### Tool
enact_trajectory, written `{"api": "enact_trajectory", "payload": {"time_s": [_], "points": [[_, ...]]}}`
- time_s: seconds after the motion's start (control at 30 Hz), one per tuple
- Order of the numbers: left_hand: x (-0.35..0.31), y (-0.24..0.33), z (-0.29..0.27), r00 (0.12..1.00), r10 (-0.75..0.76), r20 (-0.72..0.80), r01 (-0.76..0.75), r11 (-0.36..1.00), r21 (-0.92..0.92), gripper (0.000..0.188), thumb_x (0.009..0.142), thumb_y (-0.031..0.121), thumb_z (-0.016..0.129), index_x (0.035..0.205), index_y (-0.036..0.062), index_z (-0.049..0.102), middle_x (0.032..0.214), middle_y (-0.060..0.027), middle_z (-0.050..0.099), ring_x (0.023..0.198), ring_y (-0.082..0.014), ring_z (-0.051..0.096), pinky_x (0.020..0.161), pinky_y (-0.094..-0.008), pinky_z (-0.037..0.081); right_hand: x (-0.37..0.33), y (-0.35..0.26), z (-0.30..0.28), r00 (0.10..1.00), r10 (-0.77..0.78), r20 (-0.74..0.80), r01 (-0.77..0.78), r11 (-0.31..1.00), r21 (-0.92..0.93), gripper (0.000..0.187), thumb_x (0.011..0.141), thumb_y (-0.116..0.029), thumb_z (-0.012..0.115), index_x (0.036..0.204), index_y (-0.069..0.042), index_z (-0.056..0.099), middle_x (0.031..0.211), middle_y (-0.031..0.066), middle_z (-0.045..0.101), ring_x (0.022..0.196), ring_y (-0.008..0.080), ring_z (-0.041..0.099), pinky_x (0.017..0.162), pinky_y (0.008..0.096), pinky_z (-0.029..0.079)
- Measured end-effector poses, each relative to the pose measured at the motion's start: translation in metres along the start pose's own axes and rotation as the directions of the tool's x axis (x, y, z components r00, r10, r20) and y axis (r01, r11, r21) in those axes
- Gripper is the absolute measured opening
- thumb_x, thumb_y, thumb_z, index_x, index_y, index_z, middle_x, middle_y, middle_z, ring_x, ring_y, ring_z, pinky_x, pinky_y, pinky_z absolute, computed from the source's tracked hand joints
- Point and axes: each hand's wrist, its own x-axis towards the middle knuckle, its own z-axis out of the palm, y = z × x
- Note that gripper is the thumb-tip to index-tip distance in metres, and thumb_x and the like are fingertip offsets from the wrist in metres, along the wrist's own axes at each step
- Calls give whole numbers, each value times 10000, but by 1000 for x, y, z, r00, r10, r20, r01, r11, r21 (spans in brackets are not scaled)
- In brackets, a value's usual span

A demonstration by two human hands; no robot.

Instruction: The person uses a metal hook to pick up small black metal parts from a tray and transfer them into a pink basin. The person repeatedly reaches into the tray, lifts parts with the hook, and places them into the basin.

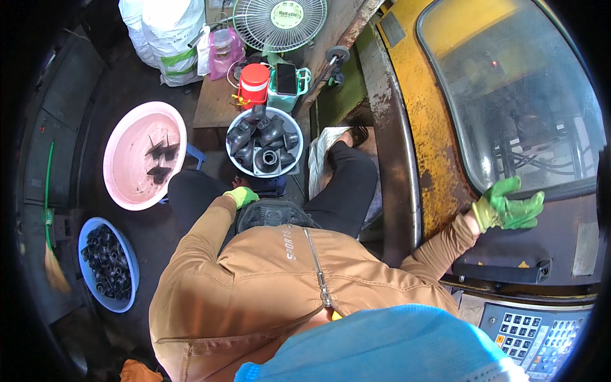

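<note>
My right hand (509, 205), in a green-palmed work glove, is raised at the lower edge of the yellow machine door's window (515, 95). Its fingers are spread and nothing is in them; whether it touches the door I cannot tell. Below it on the door is a dark bar handle (499, 271). My left hand (242, 196), in a light green glove, rests by my lap, its fingers mostly hidden. Closest to it is a pale blue basin (298, 164) holding several black moulded, funnel-like parts (270, 130).
A pink basin (121, 172) with a few dark pieces stands at left, above a blue basin (133, 280) full of small black parts. A fan (280, 25), a red container (254, 79) and a phone (286, 79) are beyond my knees. A keypad panel (519, 334) is at lower right.
</note>
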Motion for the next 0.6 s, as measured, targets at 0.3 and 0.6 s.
{"api": "enact_trajectory", "payload": {"time_s": [0.3, 0.6], "points": [[-27, 4, -26, 990, 51, 128, -42, 997, -67, 824, 789, 464, 553, 1408, 7, 260, 1288, -293, 468, 1254, -394, 422, 1038, -469, 324, 27, -10, -5, 988, -74, 136, 67, 996, 53, 401, 907, -296, 576, 1163, 2, 497, 991, 140, 592, 791, 320, 572, 670, 419, 420], [-68, 8, -62, 986, 40, 165, 22, 935, -355, 284, 870, 252, 511, 1064, 133, 682, 1049, -122, 677, 931, -233, 649, 812, -359, 468, 20, -7, 0, 990, -63, 128, 59, 998, 37, 324, 899, -255, 586, 1116, -23, 522, 973, 116, 593, 799, 308, 574, 663, 413, 417]]}}
